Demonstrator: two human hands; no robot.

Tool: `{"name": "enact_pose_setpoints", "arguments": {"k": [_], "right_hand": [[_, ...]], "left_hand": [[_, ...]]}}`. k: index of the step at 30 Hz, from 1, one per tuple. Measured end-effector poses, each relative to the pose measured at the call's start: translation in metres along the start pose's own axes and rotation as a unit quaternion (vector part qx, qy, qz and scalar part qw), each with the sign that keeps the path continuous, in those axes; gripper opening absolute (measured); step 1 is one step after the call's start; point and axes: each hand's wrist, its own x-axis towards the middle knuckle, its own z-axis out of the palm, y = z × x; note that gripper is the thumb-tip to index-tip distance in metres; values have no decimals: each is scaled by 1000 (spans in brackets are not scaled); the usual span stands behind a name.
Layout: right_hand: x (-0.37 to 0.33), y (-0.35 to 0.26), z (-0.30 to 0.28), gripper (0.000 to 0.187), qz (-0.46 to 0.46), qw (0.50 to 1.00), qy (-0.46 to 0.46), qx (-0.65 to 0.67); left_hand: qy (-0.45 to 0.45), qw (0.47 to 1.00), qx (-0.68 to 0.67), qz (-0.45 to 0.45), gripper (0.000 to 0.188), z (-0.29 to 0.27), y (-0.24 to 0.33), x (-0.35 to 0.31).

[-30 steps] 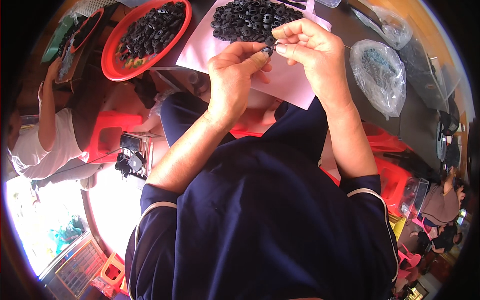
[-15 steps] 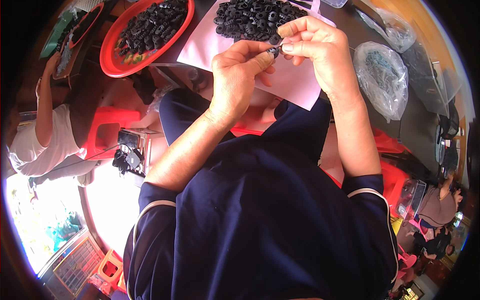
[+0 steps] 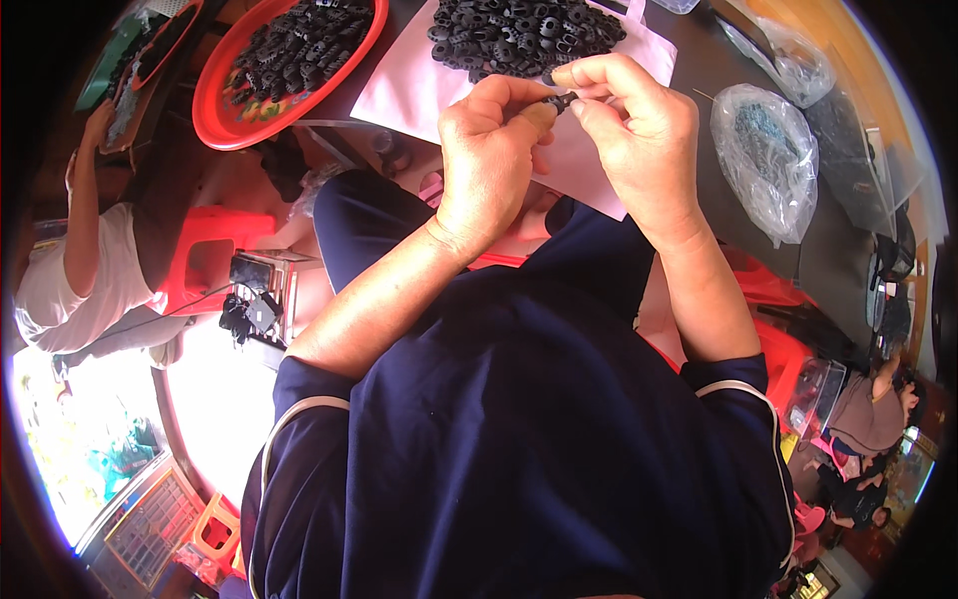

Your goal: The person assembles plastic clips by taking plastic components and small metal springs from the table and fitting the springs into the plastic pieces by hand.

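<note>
Above the pink cloth (image 3: 589, 180), my left hand (image 3: 489, 165) is closed, pinching a small black plastic part (image 3: 562, 101) between thumb and forefinger. My right hand (image 3: 644, 140) meets it from the right, its thumb at the part's end and its forefinger arched over it. Whether those right fingertips also hold something tiny is hidden. Just beyond both hands lies a heap of similar black plastic parts (image 3: 524, 35) on the cloth; they look hollow, with openings in them.
At the left stands a red tray (image 3: 215, 105) holding many black parts. Right of the cloth lies a clear plastic bag (image 3: 763, 165) with small bluish-grey pieces. A co-worker's arm (image 3: 85, 200) reaches to another tray at the far left. Red stools (image 3: 215, 235) stand beside the table.
The black part in my left hand has turned and now lies more lengthwise toward my right hand. My right thumb has moved down onto its end, and both hands have shifted slightly.
</note>
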Motion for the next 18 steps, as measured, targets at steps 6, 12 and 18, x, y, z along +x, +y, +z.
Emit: {"name": "enact_pose_setpoints", "arguments": {"k": [6,12,18], "right_hand": [[1,2,3,26,-33,999,1,-35],[0,7,11,31,-136,984,3,-111],[-4,9,19,27,-120,988,55,-81]], "left_hand": [[2,999,49,-14,12,0,-4,-2],[20,998,61,14,9,2,-20,-1],[41,981,123,141,8,4,-15,1]]}}
